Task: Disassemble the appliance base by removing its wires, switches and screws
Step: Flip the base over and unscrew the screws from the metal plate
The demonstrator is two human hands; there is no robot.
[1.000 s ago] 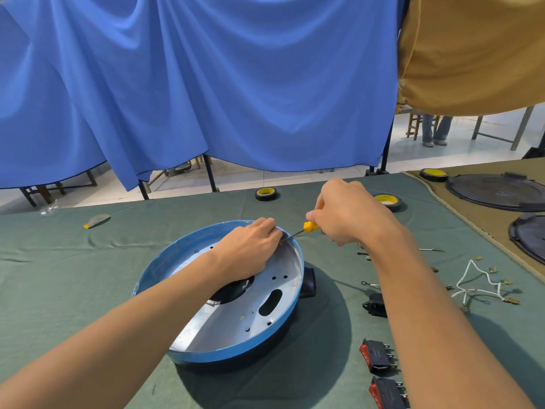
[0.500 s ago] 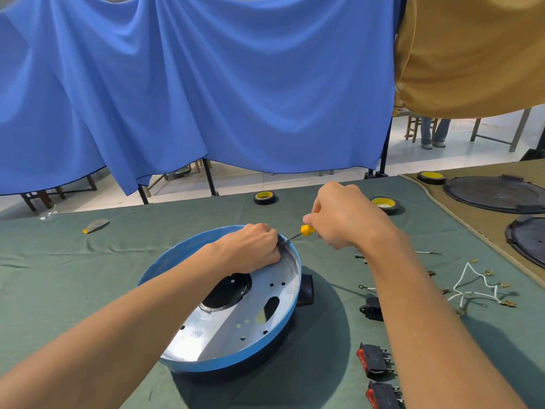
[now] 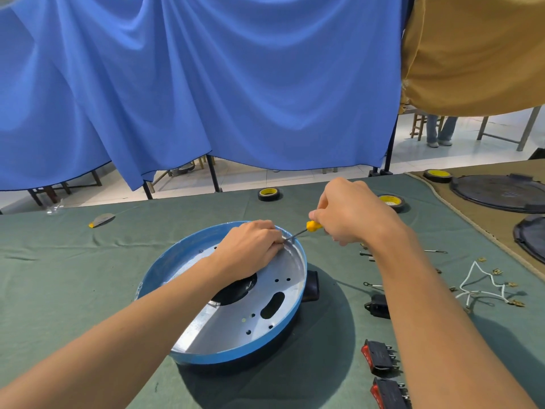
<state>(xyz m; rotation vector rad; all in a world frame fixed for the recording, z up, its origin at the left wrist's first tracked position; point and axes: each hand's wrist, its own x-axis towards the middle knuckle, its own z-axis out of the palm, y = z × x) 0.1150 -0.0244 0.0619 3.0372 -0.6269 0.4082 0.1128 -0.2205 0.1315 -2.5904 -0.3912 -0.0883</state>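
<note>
Switches (image 3: pixel 380 357), two red-faced rockers, lie nearest on the green desk (image 3: pixel 88 290) at the right, already out of the unit. Just beyond them a black socket (image 3: pixel 377 305), white wires (image 3: pixel 480 287) with brass terminals and a few short leads (image 3: pixel 373 285) lie loose, all apart from the appliance base (image 3: pixel 236 357).

That base sits mid-desk, open side up. Its metal floor shows only bare holes and an empty slot, so the stripping looks largely done.

At its far rim the left hand (image 3: pixel 250 249) rests inside with fingers curled down. Whether they pinch a part there I cannot tell, since the knuckles hide it. The right hand (image 3: pixel 351 214) is clenched round a yellow-handled screwdriver (image 3: pixel 314 225), whose tip meets the rim beside the left fingertips. What remains seems to be a fastener at that spot; whether any other screws are left is not visible.

Farther off stand three tape rolls (image 3: pixel 269 194), dark round lids (image 3: pixel 501 191) to the right, and a blue curtain (image 3: pixel 236 84) behind.
</note>
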